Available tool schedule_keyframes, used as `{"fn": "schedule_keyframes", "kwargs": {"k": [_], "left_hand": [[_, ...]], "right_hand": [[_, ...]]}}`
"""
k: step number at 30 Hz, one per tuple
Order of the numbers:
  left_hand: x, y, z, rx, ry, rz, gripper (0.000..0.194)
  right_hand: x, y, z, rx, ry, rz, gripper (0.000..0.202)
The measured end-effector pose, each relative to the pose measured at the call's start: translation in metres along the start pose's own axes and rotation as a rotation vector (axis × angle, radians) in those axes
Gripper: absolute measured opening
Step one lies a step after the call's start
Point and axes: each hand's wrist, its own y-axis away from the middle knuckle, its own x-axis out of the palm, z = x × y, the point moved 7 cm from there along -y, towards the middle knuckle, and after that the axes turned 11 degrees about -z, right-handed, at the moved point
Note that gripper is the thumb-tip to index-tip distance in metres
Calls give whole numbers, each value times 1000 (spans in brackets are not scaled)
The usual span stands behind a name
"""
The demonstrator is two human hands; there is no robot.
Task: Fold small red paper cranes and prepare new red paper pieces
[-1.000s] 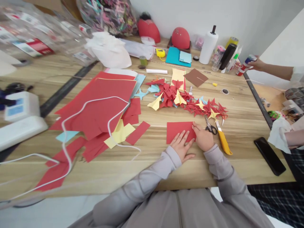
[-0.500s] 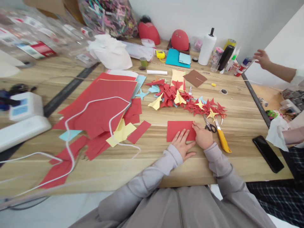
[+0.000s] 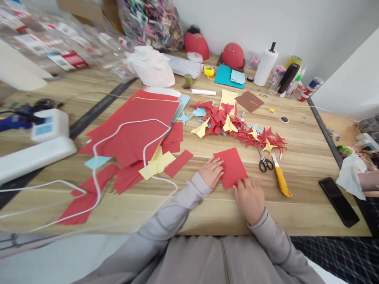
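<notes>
A red rectangular sheet [image 3: 232, 165] lies tilted on the wooden table, between my two hands. My left hand [image 3: 211, 172] rests at its left edge, fingers spread over the paper. At the lower right corner, my right hand [image 3: 249, 199] touches the sheet, fingers bent; whether they pinch it is hard to tell. Black-handled scissors [image 3: 265, 164] and a yellow cutter [image 3: 281, 179] lie right of the sheet. Behind it is a pile of folded red stars [image 3: 217, 118] with a few yellow ones, such as a yellow star [image 3: 269, 147].
Large red sheets [image 3: 139, 126] and a white cable [image 3: 95, 173] lie to the left. A black phone [image 3: 338, 202] is at the right. Along the back stand a white bottle [image 3: 265, 67] and a yellow tape measure [image 3: 209, 71]. Part of another person's arm [image 3: 368, 180] shows at the right edge.
The red sheet has turned from level to tilted. My left hand has moved to its left edge, and my right hand to its lower corner. Another person's raised hand has left the view.
</notes>
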Motion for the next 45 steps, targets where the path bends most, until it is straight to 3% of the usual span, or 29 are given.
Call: {"fn": "schedule_keyframes", "kwargs": {"k": [3,6,10,16,25,31,37,45], "left_hand": [[6,-5,-3,66,17,-4,25],[5,-9,-9,87,-64,-11,26],[6,-6,-9,-56,-276,22,34],[16,-4,-6,-182,-406,136,39],[14,-22,-7,-176,-393,204,39],[13,-38,5,-167,-399,213,39],[7,-29,20,-129,-256,135,42],[10,-26,26,-158,-191,100,38]], "right_hand": [[-7,0,20,-118,-111,-79,31],[-2,-4,34,-201,-180,-65,39],[5,-9,39,-170,-143,-15,47],[5,-10,44,-138,-95,6,53],[3,-12,47,-132,-78,18,39],[3,-12,47,-130,-67,15,45],[2,-18,45,-91,-78,63,46],[10,-49,50,-57,-13,124,48]]}}
